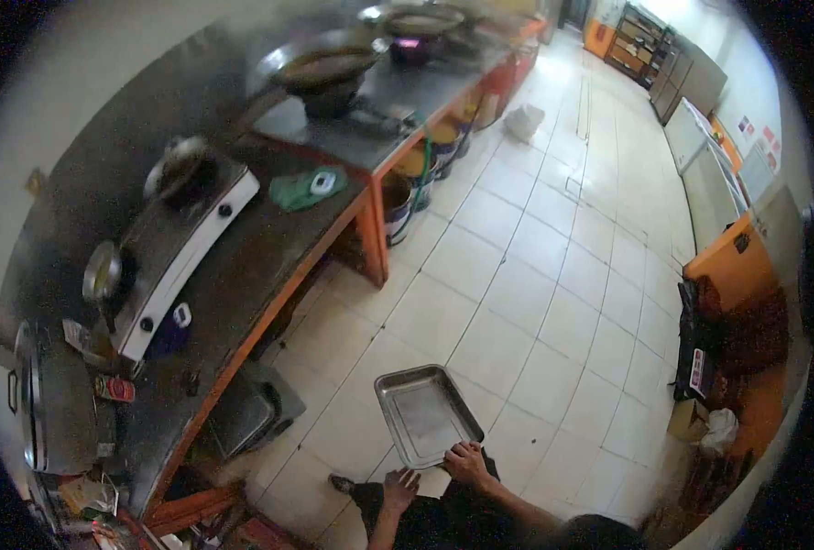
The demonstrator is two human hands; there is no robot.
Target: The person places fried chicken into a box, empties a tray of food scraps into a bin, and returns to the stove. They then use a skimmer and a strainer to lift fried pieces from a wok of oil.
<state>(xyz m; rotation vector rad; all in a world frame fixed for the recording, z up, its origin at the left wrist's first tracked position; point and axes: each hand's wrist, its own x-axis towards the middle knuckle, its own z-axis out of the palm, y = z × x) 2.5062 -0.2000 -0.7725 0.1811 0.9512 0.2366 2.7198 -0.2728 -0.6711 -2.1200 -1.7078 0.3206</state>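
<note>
A rectangular metal tray (425, 414) with a raised rim is held out over the tiled floor, low in the middle of the view. My right hand (464, 461) has its fingers wrapped over the tray's near right edge. Beside the tray's near left corner is my left hand (400, 490), its fingers spread; it appears to hold nothing. The tray looks bare inside. Dark clothing and one shoe (341, 483) show below the hands.
A dark counter (233, 275) on the left bears a two-burner stove (191, 261), pans and a large pot (59, 399). Beyond it stand woks (324, 69). Beneath the counter is a dark container (251, 412). A cardboard box (688, 421) sits at right.
</note>
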